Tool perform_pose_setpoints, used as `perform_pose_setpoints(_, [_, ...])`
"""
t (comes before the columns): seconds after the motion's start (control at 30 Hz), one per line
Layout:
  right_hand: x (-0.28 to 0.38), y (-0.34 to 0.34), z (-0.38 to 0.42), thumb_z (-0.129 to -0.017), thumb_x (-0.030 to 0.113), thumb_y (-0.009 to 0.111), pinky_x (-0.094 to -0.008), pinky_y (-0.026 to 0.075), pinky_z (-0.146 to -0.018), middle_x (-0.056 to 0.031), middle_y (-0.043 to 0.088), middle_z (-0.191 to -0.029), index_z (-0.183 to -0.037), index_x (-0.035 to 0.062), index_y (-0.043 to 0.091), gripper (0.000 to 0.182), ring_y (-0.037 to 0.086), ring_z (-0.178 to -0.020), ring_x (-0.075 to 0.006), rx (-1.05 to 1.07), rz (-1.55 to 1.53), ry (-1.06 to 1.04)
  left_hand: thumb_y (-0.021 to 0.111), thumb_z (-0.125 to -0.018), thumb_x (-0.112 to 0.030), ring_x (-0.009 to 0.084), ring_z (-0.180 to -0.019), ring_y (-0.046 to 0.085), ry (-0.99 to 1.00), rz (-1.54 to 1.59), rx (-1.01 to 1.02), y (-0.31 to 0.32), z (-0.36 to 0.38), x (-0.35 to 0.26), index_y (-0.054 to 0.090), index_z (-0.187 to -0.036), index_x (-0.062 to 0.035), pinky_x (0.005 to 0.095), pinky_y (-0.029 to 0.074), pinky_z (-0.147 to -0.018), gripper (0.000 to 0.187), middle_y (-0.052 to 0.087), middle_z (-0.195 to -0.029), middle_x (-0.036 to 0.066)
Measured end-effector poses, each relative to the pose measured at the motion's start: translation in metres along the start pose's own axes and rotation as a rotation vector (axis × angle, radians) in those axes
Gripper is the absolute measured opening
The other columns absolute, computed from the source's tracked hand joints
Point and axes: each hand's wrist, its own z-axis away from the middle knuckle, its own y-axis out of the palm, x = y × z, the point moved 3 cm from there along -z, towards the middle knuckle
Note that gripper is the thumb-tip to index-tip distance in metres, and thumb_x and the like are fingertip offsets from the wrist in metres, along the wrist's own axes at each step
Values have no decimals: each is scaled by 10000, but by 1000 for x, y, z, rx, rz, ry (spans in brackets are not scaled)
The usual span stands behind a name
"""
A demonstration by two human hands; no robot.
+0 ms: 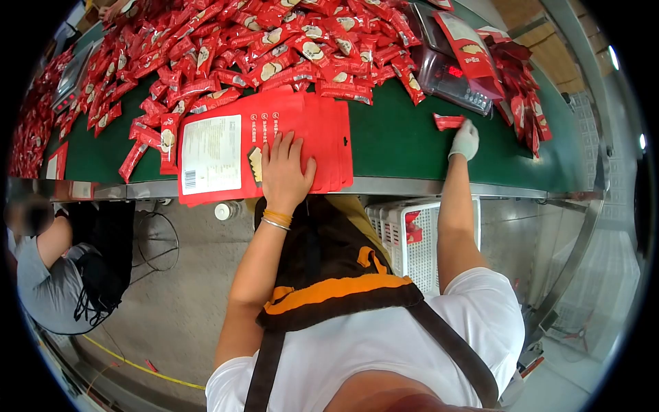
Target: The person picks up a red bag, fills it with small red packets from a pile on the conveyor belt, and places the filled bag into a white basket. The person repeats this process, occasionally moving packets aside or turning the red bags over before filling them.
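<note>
A long table (395, 147) has a green top and a metal edge (391, 185) along its near side. A large heap of small red packets (274, 58) covers its far side and spreads to the left, with loose packets at the fringe. In front of the heap lies a stack of flat red bags (329, 154), overhanging the near edge. A scale (446, 86) with a lit display sits to the right, beside a smaller pile of packets (527, 110). Another scale (71, 79) stands at the left, among the packets.
</note>
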Motion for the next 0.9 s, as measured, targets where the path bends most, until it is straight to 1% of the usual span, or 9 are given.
perform_pose_setpoints(0.17, [48,13,1,-855,451,687,-417,459,-935,-206,658,-1081,-1005,31,735,448,613,-1036,-324,52,-234,-375,631,-843,-306,334,-1286,482,-5,-1,12,0,0,1,617,-1185,-33,505,307,-1121,438,567,-1319,147])
perform_pose_setpoints(0.23, [104,-5,5,-931,424,610,-386,481,-787,-207,668,-931,-1018,-36,689,475,614,-861,-267,-52,-522,-425,629,-843,-304,332,-1289,479,-5,0,14,-1,0,0,617,-1182,-33,501,305,-1123,434,566,-1317,146])
perform_pose_setpoints(0.37, [171,20,-47,-916,612,456,-561,474,-813,-307,669,-900,-894,-26,716,689,653,-920,-409,-86,560,-604,625,-840,-307,322,-1292,475,-6,12,7,4,1,4,617,-1171,-34,494,307,-1122,429,565,-1308,141])
perform_pose_setpoints(0.5, [239,1,-45,-910,560,558,-440,502,-699,-236,641,-658,-647,-25,671,652,666,-702,-371,-158,210,-918,643,-826,-327,323,-1288,483,-3,71,-19,7,3,9,625,-1154,-28,494,329,-1108,445,564,-1314,145])
perform_pose_setpoints(0.63, [283,-109,53,-971,344,590,-359,513,-697,-122,716,-827,-808,6,690,388,646,-690,-242,484,-808,-506,697,-812,-404,359,-1322,443,-156,400,60,-10,-6,16,474,-1377,-21,511,302,-1125,718,504,-1380,219])
perform_pose_setpoints(0.67, [290,-135,84,-981,315,578,-347,516,-758,-114,711,-915,-904,6,687,337,656,-782,-209,596,-974,-429,775,-781,-396,372,-1370,394,-199,711,27,-1,-9,26,230,-1523,-46,499,268,-1156,985,411,-1462,253])
perform_pose_setpoints(0.7, [290,-152,108,-991,287,567,-335,518,-819,-106,706,-1002,-1000,5,684,305,666,-874,-175,706,-1137,-346,775,-781,-396,372,-1370,394,-200,704,17,-11,-14,27,230,-1523,-46,499,268,-1156,985,411,-1462,253])
perform_pose_setpoints(0.8, [255,-138,145,-983,265,573,-385,477,-989,-145,663,-1167,-1152,-20,625,335,632,-1085,-233,1192,-1312,15,876,-715,-328,364,-1428,309,-116,1220,-147,-47,-35,33,-69,-1559,-112,454,237,-1184,1286,250,-1555,254])
perform_pose_setpoints(0.9, [227,-92,202,-989,322,554,-447,437,-1052,-177,618,-1271,-1266,-19,556,439,591,-1178,-302,1288,-1295,322,814,-777,-128,264,-1293,458,-144,1302,-178,-82,-22,59,175,-1527,-25,378,379,-1090,991,400,-1455,189])
